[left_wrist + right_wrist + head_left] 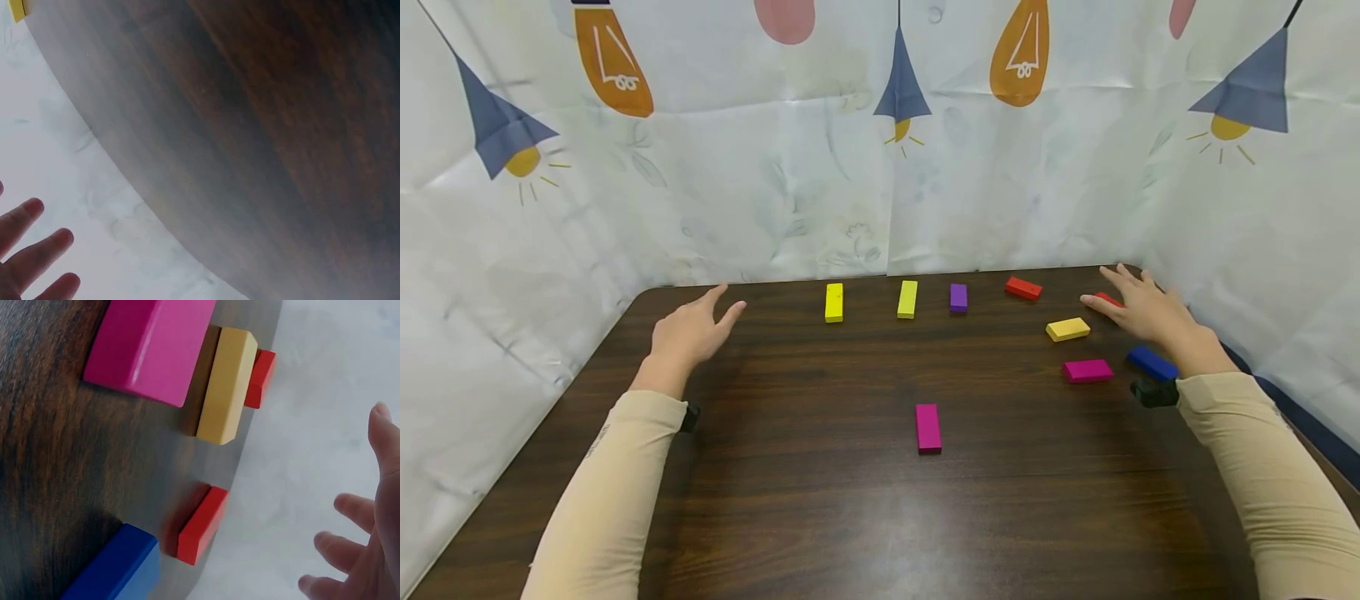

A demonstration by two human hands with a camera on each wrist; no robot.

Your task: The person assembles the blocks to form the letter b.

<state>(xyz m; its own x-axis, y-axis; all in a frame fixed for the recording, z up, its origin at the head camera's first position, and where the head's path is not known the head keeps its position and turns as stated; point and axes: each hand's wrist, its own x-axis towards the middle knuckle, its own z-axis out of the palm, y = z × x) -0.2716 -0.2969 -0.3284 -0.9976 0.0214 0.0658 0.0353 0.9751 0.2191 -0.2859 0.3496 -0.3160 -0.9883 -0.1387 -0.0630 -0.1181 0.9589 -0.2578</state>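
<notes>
My left hand (688,337) is held over the far left of the table, thumb and fingers spread, with nothing in it. Its fingertips (53,247) show at the lower left of the left wrist view. On the far right, my right hand (1142,310) is spread and holds nothing; it partly covers a red block (1108,299) in the head view. Near that hand lie a blue block (1152,363), a light yellow block (1067,329) and a magenta block (1087,372). The right wrist view shows a second red block (260,379) behind the light yellow one.
Along the back of the dark wooden table (775,500) lie a yellow block (834,302), a yellow-green block (907,300) and a purple block (958,298). Another magenta block (928,428) lies near the middle. A patterned white curtain (737,192) hangs behind and at both sides.
</notes>
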